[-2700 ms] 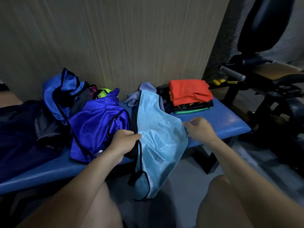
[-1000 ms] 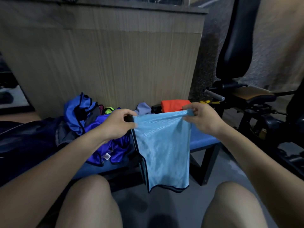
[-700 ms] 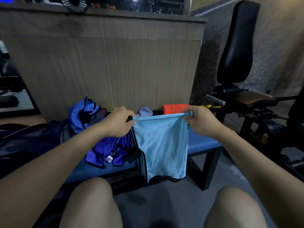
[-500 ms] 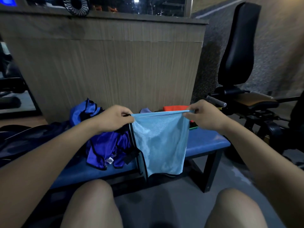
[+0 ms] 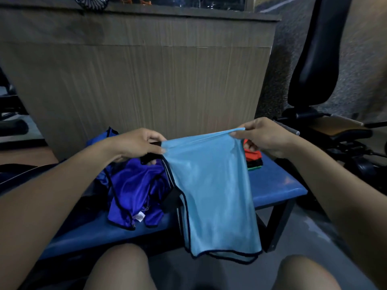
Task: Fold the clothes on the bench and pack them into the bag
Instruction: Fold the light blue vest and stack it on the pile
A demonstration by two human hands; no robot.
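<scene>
Fingers and thumbs pinch the top edge of a light blue garment [image 5: 211,191] at centre frame — the left hand [image 5: 136,144] grips its left corner, where black trim bunches under the knuckles, and the right hand [image 5: 265,137] grips the right corner, the edge stretched nearly taut between them. The fabric hangs straight down in front of the blue bench [image 5: 274,185], its black-piped hem dangling between the person's bare knees at the bottom of the frame. Just left of it, a heap of royal blue garments [image 5: 134,191] with black piping and a white label lies crumpled on the bench seat. Behind the right hand, partly hidden, a folded stack [image 5: 253,159] shows orange-red on top with black and green below. A dark shape at the left edge — possibly the bag, though that cannot be told — sits beside the left forearm. A wood-grain panel [image 5: 146,76] fills the upper frame; a black padded exercise machine [image 5: 314,59] stands at the upper right.
</scene>
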